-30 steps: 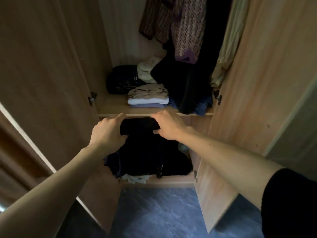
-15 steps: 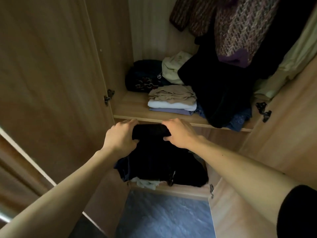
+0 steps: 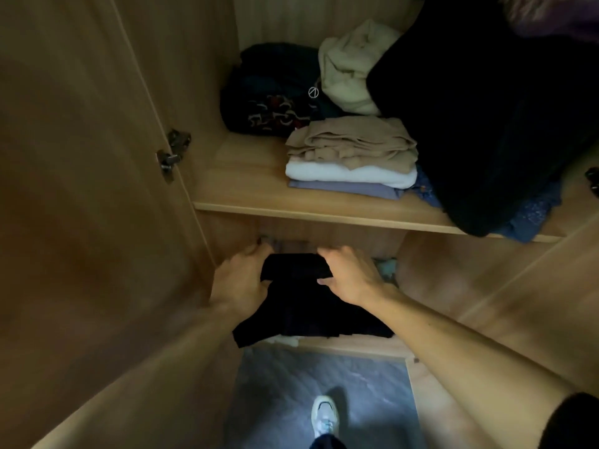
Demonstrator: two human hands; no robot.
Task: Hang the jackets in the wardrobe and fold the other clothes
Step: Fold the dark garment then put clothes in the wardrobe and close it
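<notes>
Fingers of my left hand point(image 3: 241, 283) and right hand point(image 3: 351, 277) are curled round the two ends of a folded black garment point(image 3: 296, 268), thumbs on the near side. I hold it inside the wardrobe point(image 3: 291, 21), in the lower compartment just under the upper shelf point(image 3: 246, 189). It sits over a dark pile point(image 3: 311, 315); whether it touches the pile I cannot tell in this gloom.

I judge this to be the putting-away step for a piece already folded. Next I need to seat it squarely on that pile, well back from the front edge of the lower shelf point(image 3: 356, 348), then ease my fingers out sideways so the fold does not spring open.
</notes>
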